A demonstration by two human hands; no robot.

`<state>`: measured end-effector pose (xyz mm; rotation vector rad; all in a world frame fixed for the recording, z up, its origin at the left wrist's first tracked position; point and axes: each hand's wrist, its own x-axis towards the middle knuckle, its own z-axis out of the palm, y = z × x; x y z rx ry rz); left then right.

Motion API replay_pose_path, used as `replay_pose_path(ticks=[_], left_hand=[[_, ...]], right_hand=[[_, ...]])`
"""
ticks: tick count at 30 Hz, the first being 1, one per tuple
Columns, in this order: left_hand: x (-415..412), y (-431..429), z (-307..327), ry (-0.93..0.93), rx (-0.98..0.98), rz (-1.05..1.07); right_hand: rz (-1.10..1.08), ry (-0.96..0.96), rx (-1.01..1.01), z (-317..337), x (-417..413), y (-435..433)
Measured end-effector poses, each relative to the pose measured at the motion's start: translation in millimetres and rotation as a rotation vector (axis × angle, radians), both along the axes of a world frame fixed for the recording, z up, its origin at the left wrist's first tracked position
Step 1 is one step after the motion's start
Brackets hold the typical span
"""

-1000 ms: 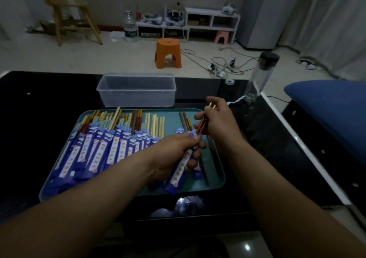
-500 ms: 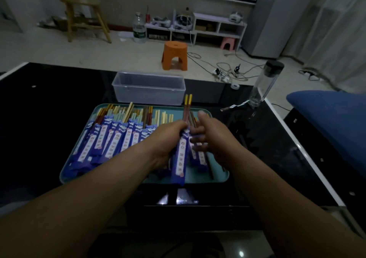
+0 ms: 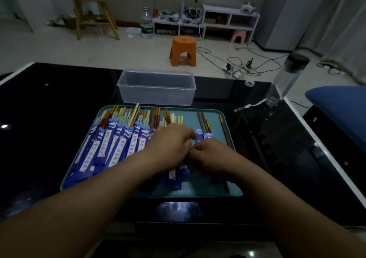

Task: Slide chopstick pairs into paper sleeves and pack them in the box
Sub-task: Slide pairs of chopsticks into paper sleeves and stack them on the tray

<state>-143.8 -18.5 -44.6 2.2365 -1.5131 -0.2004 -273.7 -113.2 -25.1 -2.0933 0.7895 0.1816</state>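
Note:
A teal tray (image 3: 227,192) lies on the black table. Its left half carries a row of several chopstick pairs in blue paper sleeves (image 3: 118,145). Loose brown chopsticks (image 3: 204,122) lie on its right half. My left hand (image 3: 170,145) is low over the right end of the row, fingers curled round a sleeved pair (image 3: 174,175) whose brown tips (image 3: 167,117) stick out beyond the knuckles. My right hand (image 3: 210,156) touches it on the right, fingers curled down beside more blue sleeves (image 3: 202,137); what it holds is hidden. The clear plastic box (image 3: 156,89) stands behind the tray.
A clear bottle with a black cap (image 3: 285,79) stands at the table's far right, a torn paper strip (image 3: 249,106) beside it. A single chopstick (image 3: 223,129) lies near the tray's right rim. A blue cushion (image 3: 340,107) is at the right. An orange stool (image 3: 183,50) is on the floor.
The sleeved pair went from held up and upright to low against the right end of the row. Both hands came down onto the tray and closer together.

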Motion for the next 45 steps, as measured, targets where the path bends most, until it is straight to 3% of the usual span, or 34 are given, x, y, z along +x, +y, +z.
replay_pose_path(ticks=[2,6,12,17,30,34,45], left_hand=[[-1,-4,-4,-0.111,0.161,-0.061],[-4,-9,-9,-0.183,0.137,-0.050],[-29,-17,-15,-0.191,0.060,-0.047],[-50,-17,-21,-0.268,0.084,-0.199],[-43,-18,-24,-0.184,0.081,-0.058],[-40,-22,-21,-0.316,0.194,0.096],[-51,-35,-6,-0.203,0.228,0.073]], right_hand=[[-0.031,0.043,-0.167,0,-6,-16],[-0.182,0.112,-0.433,5,-34,-58],[-0.168,0.199,-0.540,4,-43,-69],[-0.115,0.228,-0.699,-9,-34,-64],[-0.128,0.201,-0.636,-15,-22,-49],[-0.109,0.273,-0.645,-10,-19,-45],[-0.089,0.259,-0.621,-11,-11,-40]])
